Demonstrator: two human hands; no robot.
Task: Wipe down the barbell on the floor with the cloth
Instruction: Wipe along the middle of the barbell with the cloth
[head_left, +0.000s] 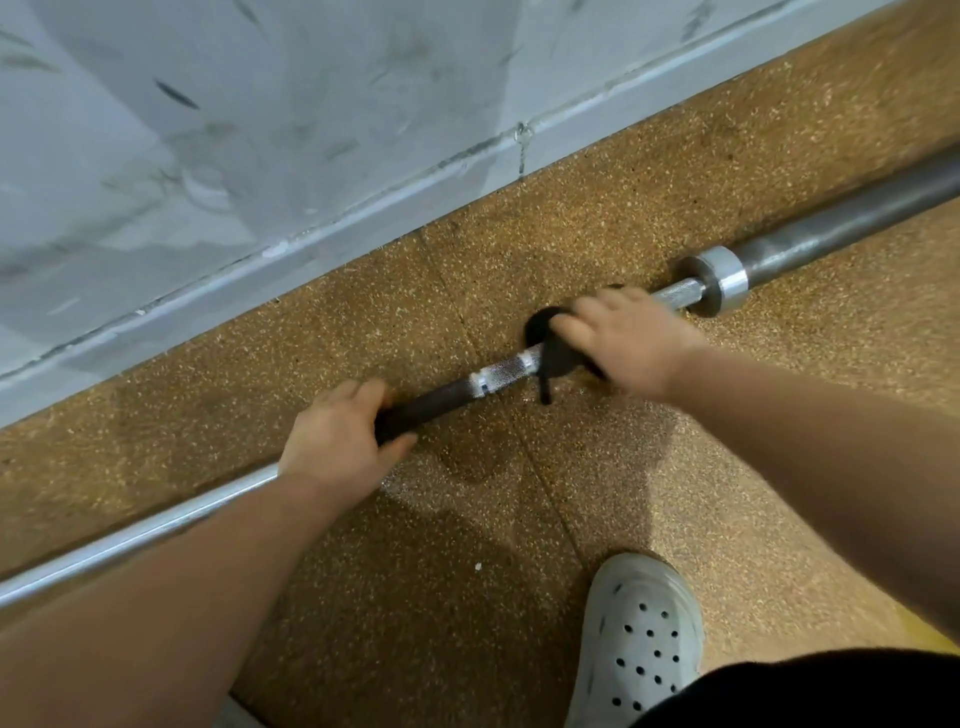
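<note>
Speckled floor (467, 571) by wall (208, 156): barbell (501, 370) runs lower-left to upper-right; left hand (337, 441) curls fingers round it; right hand (623, 340) wraps cloth (553, 358) round it, nearer collar (719, 280).

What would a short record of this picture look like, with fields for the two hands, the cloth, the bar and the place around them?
bar: long steel barbell lying on the speckled brown floor, along the grey-white wall
cloth: dark cloth wrapped round the shaft, near the silver collar
right hand: grips the cloth on the bar
left hand: grips a dark stretch of the shaft, apart from the cloth
other: white perforated clog on the floor, on the near side of the bar
</note>
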